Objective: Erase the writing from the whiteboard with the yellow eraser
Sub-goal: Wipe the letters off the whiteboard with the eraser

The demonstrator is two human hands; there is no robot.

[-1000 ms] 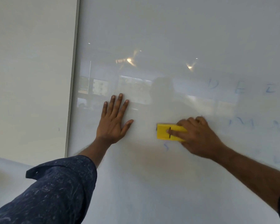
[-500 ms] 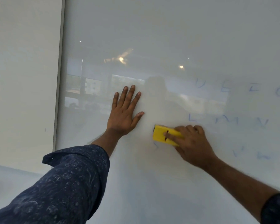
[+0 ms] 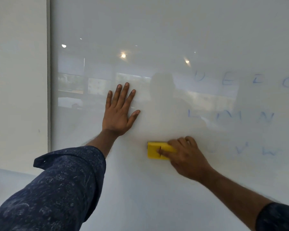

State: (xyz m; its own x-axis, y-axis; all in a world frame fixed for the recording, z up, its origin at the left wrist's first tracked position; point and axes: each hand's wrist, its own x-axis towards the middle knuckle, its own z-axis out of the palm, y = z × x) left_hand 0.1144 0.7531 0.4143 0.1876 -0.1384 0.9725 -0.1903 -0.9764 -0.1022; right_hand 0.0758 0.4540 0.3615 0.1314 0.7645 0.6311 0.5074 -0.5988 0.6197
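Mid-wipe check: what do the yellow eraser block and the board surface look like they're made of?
Yellow rectangular eraser block: looks like matte plastic or dense foam; flat, even colour with no glare and a dark slot. Glossy white whiteboard: smooth gloss finish, possibly glass or coated panel; it mirrors ceiling lights and windows.

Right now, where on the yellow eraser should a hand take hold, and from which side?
Grip the yellow eraser across its long top and bottom edges, coming from the right as the right hand does. It lies flat and lengthwise on the whiteboard, leaving its left end free.
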